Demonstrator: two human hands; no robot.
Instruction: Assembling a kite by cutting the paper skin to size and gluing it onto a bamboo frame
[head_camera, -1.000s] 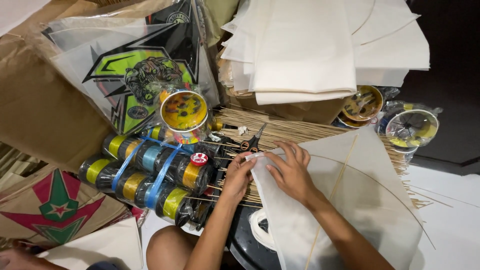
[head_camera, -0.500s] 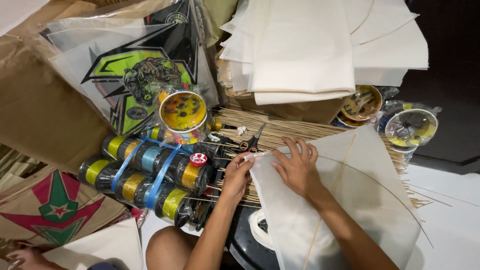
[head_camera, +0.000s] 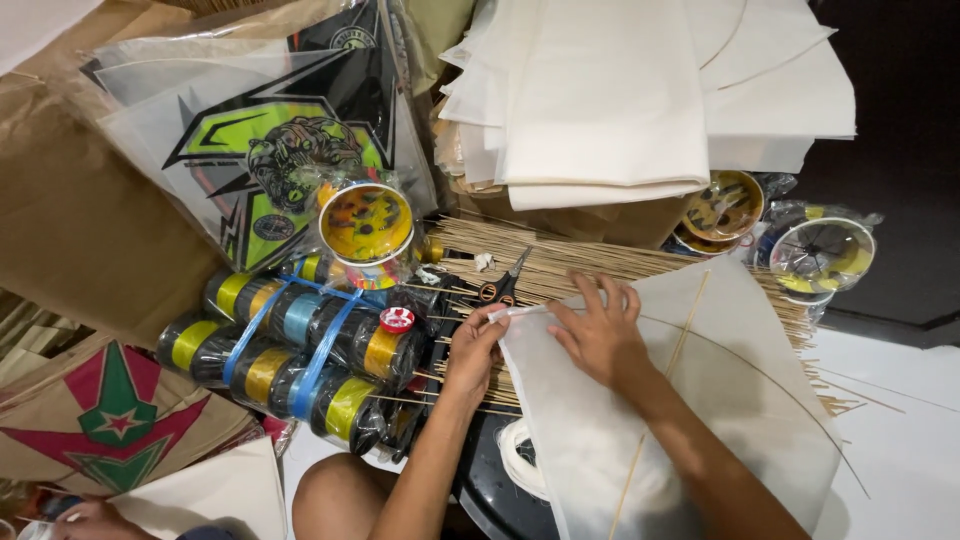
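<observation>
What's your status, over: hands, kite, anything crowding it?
Left hand pinching the white kite at its top corner. Right hand flat on the paper, pressing it down. Scissors on the bamboo sticks just beyond; bundled thread spools close left.

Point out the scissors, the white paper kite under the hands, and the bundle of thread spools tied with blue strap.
scissors (head_camera: 503, 283), head view, on the crossing just above the orange handles.
white paper kite (head_camera: 720, 390), head view, on the bare paper right of the spine stick.
bundle of thread spools (head_camera: 300, 350), head view, on a blue strap across the spools.
</observation>
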